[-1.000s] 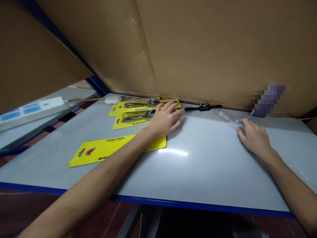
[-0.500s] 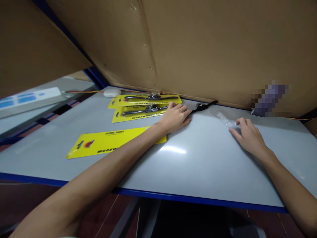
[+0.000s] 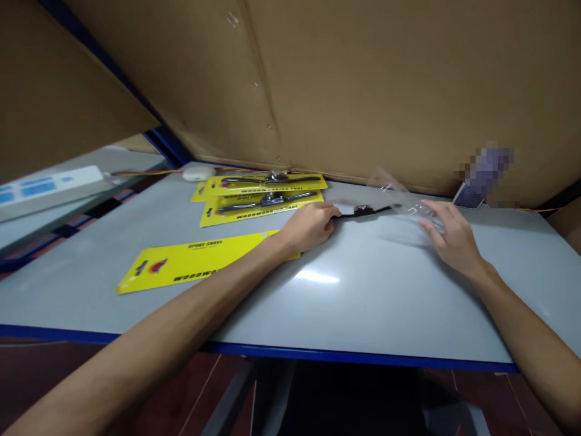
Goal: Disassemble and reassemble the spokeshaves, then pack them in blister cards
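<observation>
My left hand (image 3: 309,226) is closed around one handle of a black spokeshave (image 3: 363,212), which lies level just over or on the table. My right hand (image 3: 454,233) pinches a clear plastic blister shell (image 3: 411,209) close to the tool's far handle; the shell is blurred and see-through. A flat yellow backing card (image 3: 170,263) printed "SPOKE SHAVE" lies partly under my left forearm. Behind my left hand are two packaged spokeshaves on yellow cards, the nearer package (image 3: 267,209) overlapping the farther package (image 3: 261,183).
The grey tabletop (image 3: 363,309) has a blue front edge. A brown cardboard wall (image 3: 363,91) stands along the back. A white rounded object (image 3: 198,174) sits at the rear left, and a power strip (image 3: 49,188) is on the left surface. A partly pixelated object (image 3: 469,195) leans at the back right.
My left hand has closed on the spokeshave's handle and drawn the tool nearer. The right hand has lifted the plastic shell upward. The view has shifted slightly.
</observation>
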### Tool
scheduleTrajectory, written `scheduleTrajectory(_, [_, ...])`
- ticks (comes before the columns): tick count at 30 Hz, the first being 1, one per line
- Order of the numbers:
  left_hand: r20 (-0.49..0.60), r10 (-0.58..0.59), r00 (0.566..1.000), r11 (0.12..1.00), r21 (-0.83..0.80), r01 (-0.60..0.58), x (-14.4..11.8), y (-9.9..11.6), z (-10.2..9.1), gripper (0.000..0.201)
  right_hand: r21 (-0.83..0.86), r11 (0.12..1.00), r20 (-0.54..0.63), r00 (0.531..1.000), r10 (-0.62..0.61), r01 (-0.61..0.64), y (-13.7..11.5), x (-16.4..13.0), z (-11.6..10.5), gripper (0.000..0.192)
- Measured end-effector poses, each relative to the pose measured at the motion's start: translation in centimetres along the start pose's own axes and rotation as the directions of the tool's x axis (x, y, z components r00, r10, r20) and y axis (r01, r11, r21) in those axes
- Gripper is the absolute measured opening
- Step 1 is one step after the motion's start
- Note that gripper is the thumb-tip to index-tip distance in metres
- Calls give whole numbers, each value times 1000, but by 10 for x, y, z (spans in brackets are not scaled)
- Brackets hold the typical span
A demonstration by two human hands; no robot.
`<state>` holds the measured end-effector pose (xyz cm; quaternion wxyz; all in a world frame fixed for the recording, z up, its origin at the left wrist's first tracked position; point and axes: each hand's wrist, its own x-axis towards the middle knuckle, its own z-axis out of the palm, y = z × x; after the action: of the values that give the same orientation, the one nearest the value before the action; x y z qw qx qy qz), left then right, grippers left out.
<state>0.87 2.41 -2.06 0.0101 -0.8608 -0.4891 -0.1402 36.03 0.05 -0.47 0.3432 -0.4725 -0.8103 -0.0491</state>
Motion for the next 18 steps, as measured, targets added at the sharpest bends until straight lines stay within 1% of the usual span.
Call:
scheduleTrajectory(3, [-31, 121, 992, 988, -92, -124, -1, 12, 6, 37, 119, 987, 39, 993, -111, 106, -11, -2, 4, 36])
scheduleTrajectory(5, [-40, 195, 980, 972, -122, -199, -1, 21, 9, 35, 156, 980, 72, 989, -133, 120, -14, -5, 8, 37])
scheduleTrajectory(7, [-24, 233, 972, 965, -122, -234, -1, 26, 9, 32, 193, 977, 107, 988, -113, 91, -16, -8, 10, 41])
scheduleTrajectory(9, [12, 227, 974, 966, -129, -223, -1, 27, 9, 29, 235, 972, 142, 988, -53, 18, -17, -9, 11, 42])
scheduleTrajectory(11, [37, 216, 976, 963, -171, -207, -1, 24, 8, 25, 263, 963, 176, 984, 19, -66, -20, -9, 11, 40])
scheduleTrajectory(13, [51, 210, 976, 960, -200, -196, -1, 20, 8, 25, 262, 959, 229, 972, 46, -107, -23, -7, 8, 40])
scheduleTrajectory(15, [68, 198, 978, 967, -174, -184, -2, 17, 9, 29, 239, 966, 308, 951, 24, -102, -27, -6, 4, 47])
scheduleTrajectory(18, [85, 178, 980, 982, -79, -171, -4, 17, 10, 40, 168, 984, 426, 905, -17, -61, -30, -5, 0, 68])
